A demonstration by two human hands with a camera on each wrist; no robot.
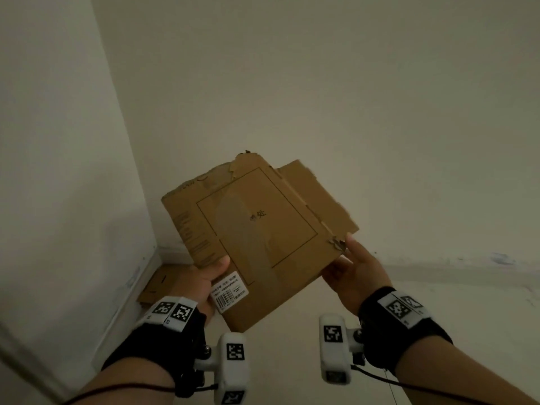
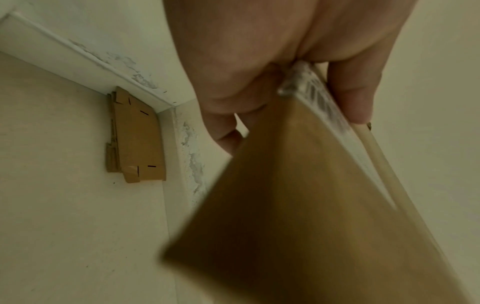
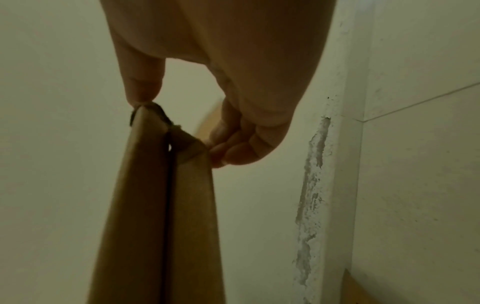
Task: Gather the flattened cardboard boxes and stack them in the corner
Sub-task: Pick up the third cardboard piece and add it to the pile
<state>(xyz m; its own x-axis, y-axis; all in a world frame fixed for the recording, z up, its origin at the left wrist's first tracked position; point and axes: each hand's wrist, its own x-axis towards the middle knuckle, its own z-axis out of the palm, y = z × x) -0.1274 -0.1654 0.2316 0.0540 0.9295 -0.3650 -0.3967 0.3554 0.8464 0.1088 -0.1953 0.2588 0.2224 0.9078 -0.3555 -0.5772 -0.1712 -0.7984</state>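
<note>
Pale floor (image 2: 64,205); flattened cardboard stack (image 2: 137,142) lying flat in corner.

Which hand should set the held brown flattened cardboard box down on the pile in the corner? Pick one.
Left, probably. The left hand grips the brown flattened cardboard box near its white barcode label, on the side nearest the cardboard pile in the corner. The right hand only pinches a torn far corner.

Held box (image 1: 257,238): matt brown corrugated cardboard, torn ragged corners, glossier tape strip, white paper barcode label (image 1: 229,291). Floor stack (image 2: 137,142): same matt brown cardboard. Walls (image 1: 350,83) matt painted; skirting (image 3: 314,185) paint flaking, rough; wristbands (image 1: 163,337) black cloth.
</note>
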